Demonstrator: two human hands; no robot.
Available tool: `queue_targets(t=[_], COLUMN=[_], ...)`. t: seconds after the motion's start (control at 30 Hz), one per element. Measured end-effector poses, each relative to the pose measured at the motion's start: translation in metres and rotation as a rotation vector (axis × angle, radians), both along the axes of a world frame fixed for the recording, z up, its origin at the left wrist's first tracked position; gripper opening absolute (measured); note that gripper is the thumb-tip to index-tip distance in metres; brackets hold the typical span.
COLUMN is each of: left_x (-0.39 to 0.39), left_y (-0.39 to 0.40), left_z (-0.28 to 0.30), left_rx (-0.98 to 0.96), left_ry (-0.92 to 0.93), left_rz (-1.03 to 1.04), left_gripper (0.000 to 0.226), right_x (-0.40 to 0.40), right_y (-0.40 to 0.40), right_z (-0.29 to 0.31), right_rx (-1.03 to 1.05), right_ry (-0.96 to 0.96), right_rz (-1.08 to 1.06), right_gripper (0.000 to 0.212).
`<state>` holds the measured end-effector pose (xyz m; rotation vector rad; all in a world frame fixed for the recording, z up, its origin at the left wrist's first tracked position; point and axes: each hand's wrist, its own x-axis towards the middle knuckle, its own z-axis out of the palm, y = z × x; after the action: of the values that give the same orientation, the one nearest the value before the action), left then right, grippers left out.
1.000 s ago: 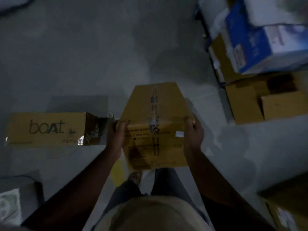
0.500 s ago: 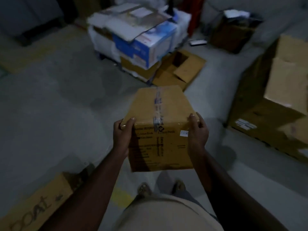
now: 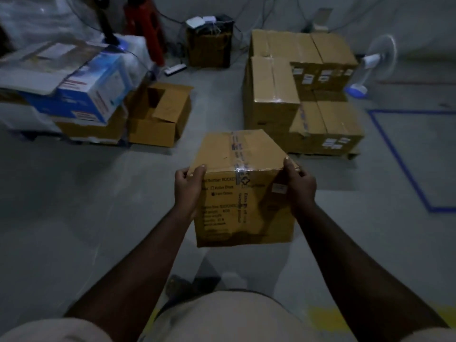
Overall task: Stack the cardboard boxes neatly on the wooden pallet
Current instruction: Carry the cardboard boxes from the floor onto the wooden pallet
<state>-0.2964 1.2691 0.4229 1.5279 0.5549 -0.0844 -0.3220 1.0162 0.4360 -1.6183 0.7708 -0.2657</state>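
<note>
Taped box (image 3: 243, 186) carried at chest height above a grey floor (image 3: 86, 206)
Left hand (image 3: 188, 186) and right hand (image 3: 299, 185) grip its two near upper corners, fingers curled over the top edge; ahead and to the right, a stack (image 3: 303, 95) of boxes sits on a pallet (image 3: 351, 154), well apart from the carried one

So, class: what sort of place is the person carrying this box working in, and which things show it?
Probably a warehouse or stockroom: sealed brown cardboard boxes stacked on a pallet, blue tape lines on the grey concrete floor, and an open empty cardboard carton.
</note>
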Motion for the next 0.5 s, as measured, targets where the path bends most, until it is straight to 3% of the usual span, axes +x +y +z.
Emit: queue_targets(t=[0.17, 0.33, 0.5], left_x=[-0.022, -0.016, 0.026], left_y=[-0.112, -0.201, -0.275], left_z=[0.007, 0.011, 0.006], left_rx=[-0.007, -0.029, -0.046], left_ry=[0.021, 0.047, 0.060], left_rz=[-0.173, -0.301, -0.348], left_gripper=[0.045, 0.042, 0.041], right_x=[-0.046, -0.061, -0.028], right_y=[-0.108, -0.196, -0.265], right_z=[0.001, -0.004, -0.005], right_rx=[-0.083, -0.056, -0.065], right_ry=[0.103, 0.109, 0.090], right_rz=[-0.141, -0.246, -0.322], right_gripper=[0.070, 0.057, 0.050])
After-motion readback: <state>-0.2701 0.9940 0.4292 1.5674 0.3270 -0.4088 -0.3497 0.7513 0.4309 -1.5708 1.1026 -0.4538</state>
